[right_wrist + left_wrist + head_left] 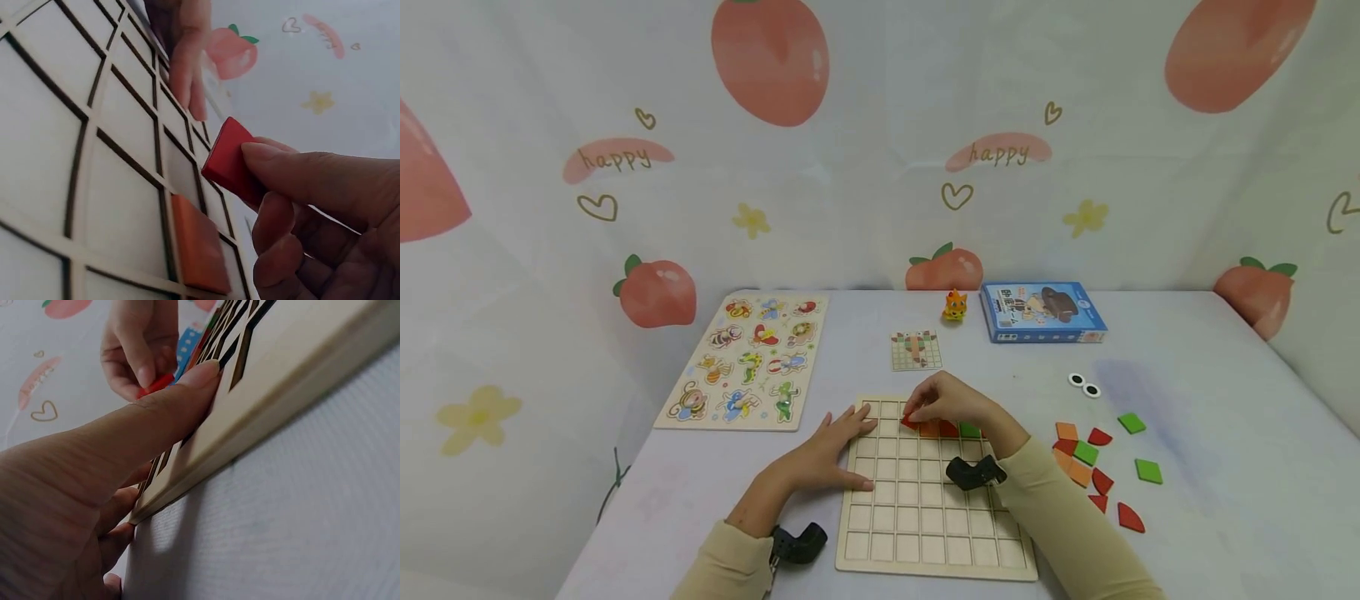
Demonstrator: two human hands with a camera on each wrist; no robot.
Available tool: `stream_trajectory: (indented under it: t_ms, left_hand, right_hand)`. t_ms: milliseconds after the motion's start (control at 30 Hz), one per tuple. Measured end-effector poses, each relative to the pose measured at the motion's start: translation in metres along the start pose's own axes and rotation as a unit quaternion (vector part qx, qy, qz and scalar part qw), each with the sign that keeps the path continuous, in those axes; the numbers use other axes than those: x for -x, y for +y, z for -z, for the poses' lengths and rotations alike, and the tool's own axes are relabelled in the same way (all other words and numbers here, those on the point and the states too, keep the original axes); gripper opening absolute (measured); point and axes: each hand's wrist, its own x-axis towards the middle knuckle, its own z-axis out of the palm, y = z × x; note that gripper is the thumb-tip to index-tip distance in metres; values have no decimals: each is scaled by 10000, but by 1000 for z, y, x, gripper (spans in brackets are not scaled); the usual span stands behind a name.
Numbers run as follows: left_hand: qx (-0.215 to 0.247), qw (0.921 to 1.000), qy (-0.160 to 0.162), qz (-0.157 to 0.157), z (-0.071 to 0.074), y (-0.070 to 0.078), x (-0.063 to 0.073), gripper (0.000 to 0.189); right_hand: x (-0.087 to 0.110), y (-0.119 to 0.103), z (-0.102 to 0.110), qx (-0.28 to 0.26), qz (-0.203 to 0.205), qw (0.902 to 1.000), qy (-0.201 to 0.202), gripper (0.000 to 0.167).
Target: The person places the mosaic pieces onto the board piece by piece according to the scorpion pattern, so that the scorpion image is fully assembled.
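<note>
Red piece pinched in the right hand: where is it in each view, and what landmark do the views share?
Head: red piece slightly right of centre, lower half.
Left wrist: red piece upper left of centre, above the left thumb.
Right wrist: red piece just right of centre, in the right hand.
Shared landmark: gridded board.

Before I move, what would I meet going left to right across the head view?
Animal puzzle board → left hand → held red piece → orange toy figure → blue box → rightmost green tile.
</note>
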Motion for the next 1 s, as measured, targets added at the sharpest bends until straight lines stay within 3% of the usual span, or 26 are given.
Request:
stream_trajectory:
  t_ms: [367, 733, 1000]
  left_hand:
    - [43, 10000, -15, -51, -1, -1, 1, 87]
    - [-50, 9999, -7, -93, -1, -2, -2, 87]
    - [-39, 10000, -17, -81, 0, -1, -1, 87]
  right_hand:
    - [-5, 4, -11, 228, -25, 9997, -40, 7]
    - [-4, 7, -13, 504, 356, 9979, 189, 8]
    - [-2, 3, -13, 641, 99, 9977, 176, 7]
